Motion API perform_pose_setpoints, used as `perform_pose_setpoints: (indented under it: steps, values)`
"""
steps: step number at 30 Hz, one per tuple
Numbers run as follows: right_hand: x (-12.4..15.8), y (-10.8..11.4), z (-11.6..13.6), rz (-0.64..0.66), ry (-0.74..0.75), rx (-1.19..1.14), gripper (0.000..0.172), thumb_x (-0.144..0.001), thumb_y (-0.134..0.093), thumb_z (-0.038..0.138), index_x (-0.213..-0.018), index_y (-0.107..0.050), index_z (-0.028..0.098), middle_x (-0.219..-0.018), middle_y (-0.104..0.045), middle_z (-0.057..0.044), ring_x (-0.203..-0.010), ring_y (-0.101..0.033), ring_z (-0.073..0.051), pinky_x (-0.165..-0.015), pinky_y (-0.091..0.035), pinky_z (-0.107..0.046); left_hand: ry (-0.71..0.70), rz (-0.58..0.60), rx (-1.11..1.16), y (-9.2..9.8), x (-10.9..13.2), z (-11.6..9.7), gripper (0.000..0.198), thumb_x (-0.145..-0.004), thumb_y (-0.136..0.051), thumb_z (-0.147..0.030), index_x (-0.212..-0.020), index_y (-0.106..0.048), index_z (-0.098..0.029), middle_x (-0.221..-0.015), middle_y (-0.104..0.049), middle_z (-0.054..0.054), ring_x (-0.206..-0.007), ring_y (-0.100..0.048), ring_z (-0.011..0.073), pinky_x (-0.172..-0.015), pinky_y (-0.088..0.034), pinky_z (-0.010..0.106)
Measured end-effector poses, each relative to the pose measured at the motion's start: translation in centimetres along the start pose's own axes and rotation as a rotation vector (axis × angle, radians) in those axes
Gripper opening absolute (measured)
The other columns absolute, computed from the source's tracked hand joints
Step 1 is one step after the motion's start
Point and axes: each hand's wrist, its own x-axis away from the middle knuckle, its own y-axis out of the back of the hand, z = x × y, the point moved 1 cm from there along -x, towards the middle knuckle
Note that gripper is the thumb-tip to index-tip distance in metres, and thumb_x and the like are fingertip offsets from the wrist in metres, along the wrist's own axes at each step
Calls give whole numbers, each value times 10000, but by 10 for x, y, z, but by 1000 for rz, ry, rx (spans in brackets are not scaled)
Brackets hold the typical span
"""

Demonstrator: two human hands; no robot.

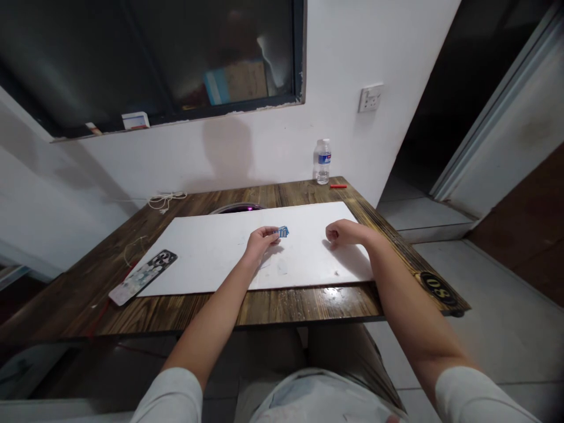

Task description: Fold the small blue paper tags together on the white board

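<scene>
Near the middle of a white board (211,252), my left hand (263,239) pinches some small blue-and-white cards (282,232) between thumb and fingers, just above the surface. My right hand (338,233) is over the right part of the board, apart from the cards. Its fingers are curled together, and what they hold, if anything, is hidden. Below the cards, a faint pale patch (282,268) shows on the board.
A patterned phone (143,277) lies across the board's left edge. At the back stand a plastic bottle (323,161) and, beside it, a red stick-like item (338,186). A coiled white cable (166,201) and a round dark object (238,208) are behind the board.
</scene>
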Motion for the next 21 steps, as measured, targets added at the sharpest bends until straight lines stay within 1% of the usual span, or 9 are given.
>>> perform_pose_setpoints:
  steps: [2,3,6,8,13,16,17,19,21]
  values:
    - [-2,-1,-1,-9,10,-9,271,-587,-786,223,-846,-715,190,-779,-665,5,-664,-570,-137,-563,-368,-229,-4,3,-4,0,0,0,264,-639,-832,-145,-870,-707,-115,-737,-703,57,-593,-651,120,-625,-556,262]
    - [-3,-2,-2,-6,14,-13,263,-589,-785,227,-841,-722,191,-772,-664,5,-667,-571,-139,-567,-369,-230,-7,6,-4,0,0,0,264,-640,-831,-149,-871,-708,-117,-735,-702,55,-595,-652,121,-626,-556,262]
    - [-5,-2,-3,2,35,-36,154,-621,-765,242,-759,-723,188,-721,-657,3,-659,-573,-142,-565,-368,-233,-16,13,-3,1,0,1,270,-637,-836,-160,-871,-706,-122,-720,-699,48,-592,-650,120,-618,-555,256]
    - [-6,-1,-1,-31,70,-73,119,-635,-759,249,-721,-706,186,-697,-654,5,-643,-569,-138,-566,-369,-233,-16,12,-4,1,-1,1,276,-634,-841,-168,-870,-706,-121,-727,-702,53,-591,-648,118,-616,-556,257]
    - [-8,-7,19,-125,206,-235,107,-712,-732,268,-736,-676,180,-621,-638,18,-565,-558,-120,-562,-393,-231,-3,9,-17,0,-1,2,276,-634,-842,-168,-871,-709,-119,-764,-709,66,-603,-656,121,-625,-559,257]
    - [-12,-16,38,-279,353,-283,52,-739,-715,215,-725,-686,173,-683,-674,-9,-634,-598,-131,-617,-437,-235,-6,7,-25,-2,1,2,271,-637,-838,-167,-871,-710,-120,-761,-707,62,-599,-654,118,-629,-562,258]
    - [-14,-20,43,-320,396,-304,32,-751,-709,204,-758,-699,174,-709,-685,-17,-643,-608,-134,-630,-452,-239,-6,8,-29,-2,1,1,273,-636,-838,-168,-872,-710,-121,-761,-707,61,-600,-655,119,-632,-565,261]
    - [-16,-27,53,-413,478,-344,41,-777,-703,213,-801,-714,182,-733,-692,-25,-647,-619,-138,-641,-476,-249,-6,9,-36,-3,2,0,277,-634,-839,-170,-874,-709,-124,-760,-706,58,-606,-659,123,-634,-569,266]
    - [-18,-34,61,-486,576,-366,66,-820,-672,228,-784,-712,190,-761,-692,-32,-658,-626,-137,-650,-493,-255,-3,12,-44,-4,3,-1,278,-633,-840,-170,-875,-709,-126,-764,-705,56,-609,-662,127,-632,-572,268]
